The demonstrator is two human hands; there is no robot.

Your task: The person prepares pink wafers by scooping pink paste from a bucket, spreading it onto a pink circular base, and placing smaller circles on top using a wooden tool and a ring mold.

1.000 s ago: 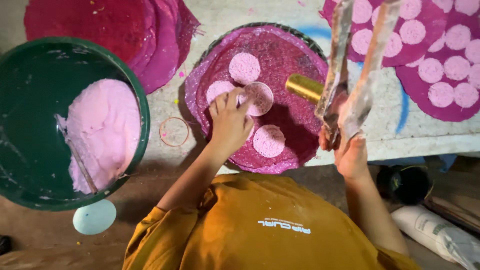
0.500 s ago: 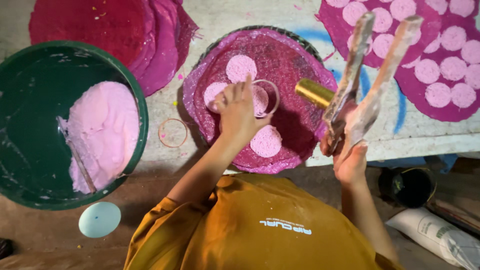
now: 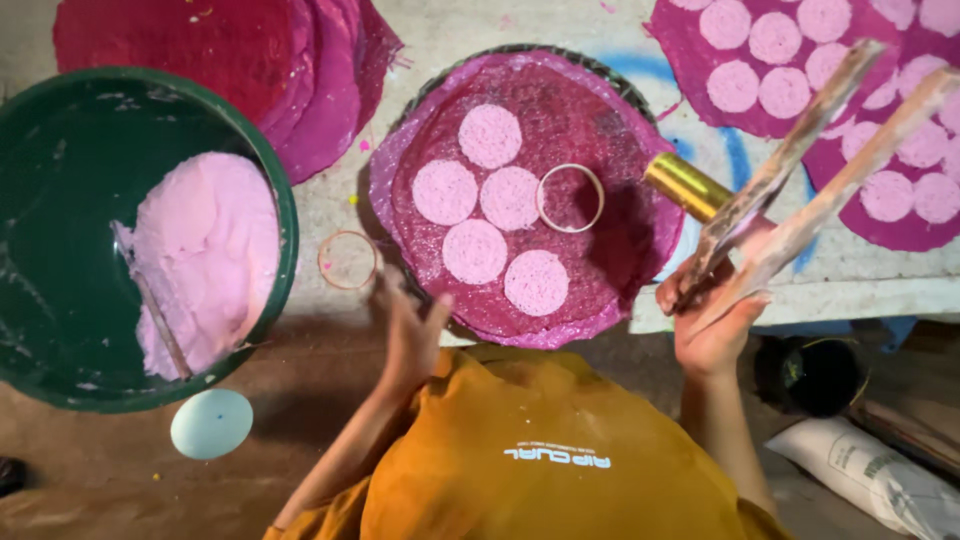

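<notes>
Left hand (image 3: 412,330) raised just below the lower-left edge of the round magenta tray (image 3: 600,235), fingers spread and loose, palm empty, forearm running down and left toward the orange shirt (image 3: 540,450). Touching nothing; nearest to the small ring (image 3: 348,260) lying flat on the bench (image 3: 450,30) just left of the tray.

Right hand (image 3: 712,320) just beyond the tray's lower-right edge, wrapped tight around the lower ends of two flat wooden sticks (image 3: 820,150) smeared with pink paste. Long axes slanting up and to the right from the fist, tips pointing away from the tray toward the magenta sheet (image 3: 800,120) dotted with pink discs at upper right. Sticks spread slightly apart toward their tips, close together at the grip. A brass-coloured tube (image 3: 688,185) showing just behind the sticks, at the tray's right edge, its long axis slanting down and right.

On the tray, five pale pink discs (image 3: 490,135) clustered about the centre, and a second ring (image 3: 570,198) lying flat to their right, its inside unfilled.

Well to the left of the tray, a green basin (image 3: 60,260) holding a mound of pink paste (image 3: 205,260) with a thin stick laid in it. Below the basin, a pale blue oval lid (image 3: 211,423) on the floor.
</notes>
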